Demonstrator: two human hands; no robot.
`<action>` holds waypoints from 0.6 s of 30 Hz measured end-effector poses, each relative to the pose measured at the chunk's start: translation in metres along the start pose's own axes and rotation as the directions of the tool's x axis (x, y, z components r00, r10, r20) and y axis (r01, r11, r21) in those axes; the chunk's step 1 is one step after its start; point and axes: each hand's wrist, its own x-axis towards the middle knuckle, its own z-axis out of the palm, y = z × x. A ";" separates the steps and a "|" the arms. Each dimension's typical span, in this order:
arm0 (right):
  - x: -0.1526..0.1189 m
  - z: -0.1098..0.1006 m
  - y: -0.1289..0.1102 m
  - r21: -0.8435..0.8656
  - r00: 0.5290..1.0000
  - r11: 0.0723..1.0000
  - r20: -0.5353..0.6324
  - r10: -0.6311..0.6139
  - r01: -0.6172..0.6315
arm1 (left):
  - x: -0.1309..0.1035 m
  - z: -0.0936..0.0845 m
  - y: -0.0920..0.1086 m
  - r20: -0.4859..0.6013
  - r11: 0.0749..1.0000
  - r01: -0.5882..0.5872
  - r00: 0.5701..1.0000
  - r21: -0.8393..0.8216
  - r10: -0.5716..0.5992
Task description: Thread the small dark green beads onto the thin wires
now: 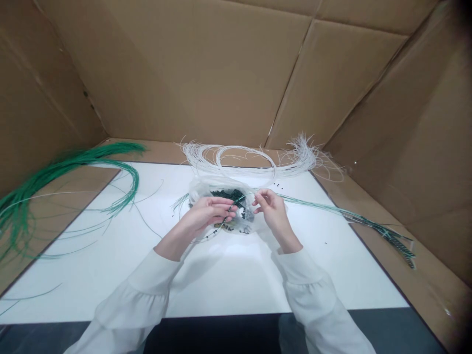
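Note:
My left hand (212, 212) reaches over a clear plastic bag (197, 189), fingers fairly straight and together, with a thin strand lying across them. Several small black beads (220, 227) are threaded on that strand, which trails down below the fingers toward the table. To the right, my right hand (272, 209) has thumb and forefinger pinched at the strand's upper end. Loose black beads (225, 195) fill part of the open bag beneath both hands. What lies inside the left fingers is partly hidden.
A green strand bundle (84, 157) lies at left, and a white strand bundle (236, 169) at the back. Green strands (317, 203) run right to dark beaded ends (396, 238). A few stray beads (278, 186) dot the white table (228, 285). Cardboard walls (206, 73) enclose it.

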 end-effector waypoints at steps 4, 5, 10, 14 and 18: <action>0.001 0.000 0.002 -0.004 1.000 1.000 0.004 0.000 0.000 | 0.001 -0.001 0.000 -0.012 1.000 0.013 1.000 -0.005 -0.013; 0.001 0.000 0.002 -0.002 1.000 1.000 0.005 -0.003 0.004 | 0.001 -0.001 0.000 -0.010 1.000 0.012 1.000 -0.007 -0.012; 0.000 0.000 0.001 -0.005 1.000 1.000 0.007 -0.005 0.005 | 0.001 -0.001 -0.001 -0.007 1.000 0.013 1.000 -0.013 -0.013; 0.000 0.000 0.001 -0.017 1.000 1.000 0.003 -0.013 0.013 | 0.000 0.000 0.000 -0.012 1.000 0.021 1.000 -0.014 -0.022; 0.000 -0.001 0.003 -0.032 1.000 0.999 0.001 -0.009 0.009 | 0.001 -0.001 0.000 -0.010 0.999 0.023 1.000 -0.027 -0.024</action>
